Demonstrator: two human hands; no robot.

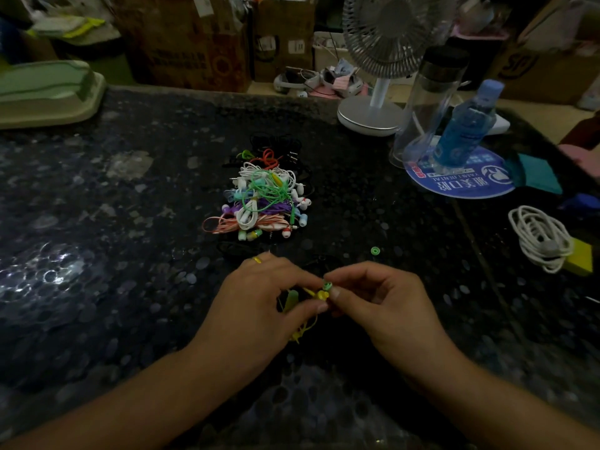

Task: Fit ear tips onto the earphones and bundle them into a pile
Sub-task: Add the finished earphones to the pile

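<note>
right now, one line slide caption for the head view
Both hands, left and right, fit a green ear tip onto a yellow earphone.

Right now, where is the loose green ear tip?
The loose green ear tip lies on the dark table, just beyond the right hand, right of the earphone pile.

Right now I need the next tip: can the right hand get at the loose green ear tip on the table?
Probably yes: the green ear tip lies alone just beyond the right hand, nothing between, though its grip is busy pinching another tip.
</note>
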